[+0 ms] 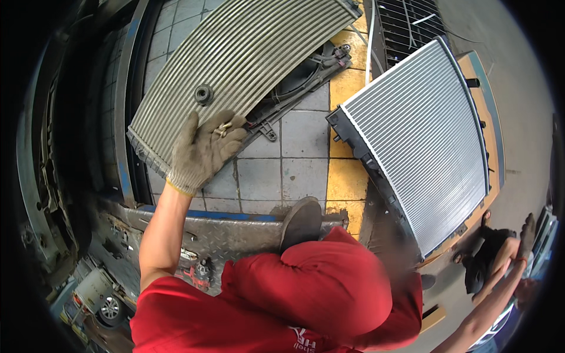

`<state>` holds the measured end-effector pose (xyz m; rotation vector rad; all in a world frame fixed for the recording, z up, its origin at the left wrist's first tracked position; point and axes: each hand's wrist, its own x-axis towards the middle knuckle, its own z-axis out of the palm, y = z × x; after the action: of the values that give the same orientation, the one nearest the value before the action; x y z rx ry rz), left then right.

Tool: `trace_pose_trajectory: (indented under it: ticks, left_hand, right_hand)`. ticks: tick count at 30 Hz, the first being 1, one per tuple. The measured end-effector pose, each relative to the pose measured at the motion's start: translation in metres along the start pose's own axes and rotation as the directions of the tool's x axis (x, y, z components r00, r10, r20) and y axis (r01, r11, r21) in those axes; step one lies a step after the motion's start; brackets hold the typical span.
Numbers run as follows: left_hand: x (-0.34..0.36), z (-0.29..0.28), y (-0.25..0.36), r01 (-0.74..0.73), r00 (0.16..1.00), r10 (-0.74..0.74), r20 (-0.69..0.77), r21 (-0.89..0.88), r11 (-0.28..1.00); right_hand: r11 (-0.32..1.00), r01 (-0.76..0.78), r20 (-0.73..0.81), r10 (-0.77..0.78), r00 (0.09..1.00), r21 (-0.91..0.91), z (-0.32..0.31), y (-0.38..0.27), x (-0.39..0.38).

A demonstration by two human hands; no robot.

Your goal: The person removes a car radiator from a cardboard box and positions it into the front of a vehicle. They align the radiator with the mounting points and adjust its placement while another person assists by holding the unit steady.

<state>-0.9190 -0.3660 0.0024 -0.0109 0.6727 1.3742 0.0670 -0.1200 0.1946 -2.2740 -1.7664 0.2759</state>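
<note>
My left hand (207,144), in a dirty knit glove, is turned palm up with loosely curled fingers. Small brass-coloured metal pieces (222,129), perhaps bolts, rest in it. Beneath the hand lies a dusty old radiator (247,53) with a black fan shroud (294,88) under its edge. A round black rubber grommet (203,94) sits on the radiator's fins just beyond my fingers. To the right, a clean silver radiator (421,141) with black plastic end tanks leans at a tilt. At the far right my gloved right hand (527,236) is held out, fingers extended, with nothing visible in it.
Cardboard (497,141) lies under the silver radiator. A metal floor grate (409,29) and a yellow painted strip (346,179) run beside the grey tiles. A red power tool (202,273) lies on diamond plate near my left arm. A dark shoe (301,223) stands at the plate's edge.
</note>
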Motion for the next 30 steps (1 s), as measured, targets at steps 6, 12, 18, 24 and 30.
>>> trace_pose_trajectory:
  ticks: [6,12,18,24,30]
  left_hand:
    - [0.068,0.044,-0.06,0.023,1.0,-0.016,-0.024,0.323,0.946]
    - [0.067,0.121,-0.201,0.157,0.914,-0.311,0.261,0.48,0.863]
    - [0.042,0.191,-0.251,0.211,0.737,-0.548,0.396,0.635,0.743]
    - [0.025,0.178,-0.255,-0.131,0.795,-0.39,0.464,0.76,0.637]
    - [0.002,0.204,-0.271,0.059,0.946,-0.244,0.214,0.626,0.778]
  right_hand:
    - [0.992,0.005,-0.226,-0.034,0.974,-0.128,-0.104,-0.102,-0.151]
    - [0.965,0.162,-0.282,-0.217,0.935,-0.204,-0.122,-0.216,-0.2]
    - [0.88,0.452,-0.174,-0.472,0.864,-0.145,-0.068,-0.3,-0.175]
    - [0.864,0.422,0.185,-0.479,0.858,0.276,0.069,-0.34,-0.168]
    - [0.578,0.452,0.456,-0.815,0.358,0.679,0.162,-0.373,-0.242]
